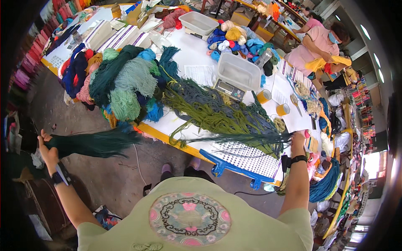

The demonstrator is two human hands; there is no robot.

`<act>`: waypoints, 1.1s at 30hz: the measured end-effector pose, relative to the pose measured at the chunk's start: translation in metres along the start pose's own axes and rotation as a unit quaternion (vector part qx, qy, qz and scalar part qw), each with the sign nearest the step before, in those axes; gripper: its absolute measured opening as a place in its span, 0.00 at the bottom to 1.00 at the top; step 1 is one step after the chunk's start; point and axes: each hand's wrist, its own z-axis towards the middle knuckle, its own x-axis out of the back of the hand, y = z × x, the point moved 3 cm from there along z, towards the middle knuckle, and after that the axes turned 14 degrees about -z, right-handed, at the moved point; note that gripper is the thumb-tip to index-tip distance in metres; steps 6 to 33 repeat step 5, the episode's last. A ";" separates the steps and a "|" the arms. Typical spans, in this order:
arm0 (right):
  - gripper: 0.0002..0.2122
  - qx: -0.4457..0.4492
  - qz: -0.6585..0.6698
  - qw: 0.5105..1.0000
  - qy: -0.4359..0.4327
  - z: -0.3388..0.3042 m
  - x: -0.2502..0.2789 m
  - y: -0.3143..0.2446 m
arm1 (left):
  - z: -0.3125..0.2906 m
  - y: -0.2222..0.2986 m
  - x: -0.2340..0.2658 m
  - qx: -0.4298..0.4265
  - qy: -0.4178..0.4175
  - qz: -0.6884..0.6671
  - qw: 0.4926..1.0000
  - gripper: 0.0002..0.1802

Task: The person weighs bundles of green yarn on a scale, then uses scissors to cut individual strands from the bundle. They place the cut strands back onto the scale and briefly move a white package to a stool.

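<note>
My left hand [48, 149] is stretched far out to the left over the floor. It grips one end of a dark green yarn bundle [94, 142], whose loose strands fan to the right. On the other side, my right hand [297, 141] is closed around more dark green strands [259, 138], which trail leftward above the table. Beneath them lies a long heap of olive and grey-blue yarn [209, 108]. A perforated white sheet [247, 161] rests at the near edge beside blue clamps [228, 165].
Piled skeins [125, 79] cover the table's left part. A scale with a clear tub [238, 71] stands mid-table, near yellow yarn cones [283, 109] and scissors [295, 103]. A co-worker [314, 46] handles yellow yarn at the far right. A brown case [52, 207] sits at lower left.
</note>
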 end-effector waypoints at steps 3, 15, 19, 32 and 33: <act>0.10 0.070 0.207 0.967 -0.132 -0.034 -0.036 -0.049 | -0.056 -0.070 -0.026 0.086 -0.081 -0.048 0.992 0.26; 0.14 0.178 0.342 0.900 -0.202 -0.050 -0.044 -0.100 | -0.094 -0.118 -0.059 0.119 -0.133 -0.107 0.978 0.33; 0.14 0.178 0.342 0.900 -0.202 -0.050 -0.044 -0.100 | -0.094 -0.118 -0.059 0.119 -0.133 -0.107 0.978 0.33; 0.14 0.178 0.342 0.900 -0.202 -0.050 -0.044 -0.100 | -0.094 -0.118 -0.059 0.119 -0.133 -0.107 0.978 0.33; 0.14 0.178 0.342 0.900 -0.202 -0.050 -0.044 -0.100 | -0.094 -0.118 -0.059 0.119 -0.133 -0.107 0.978 0.33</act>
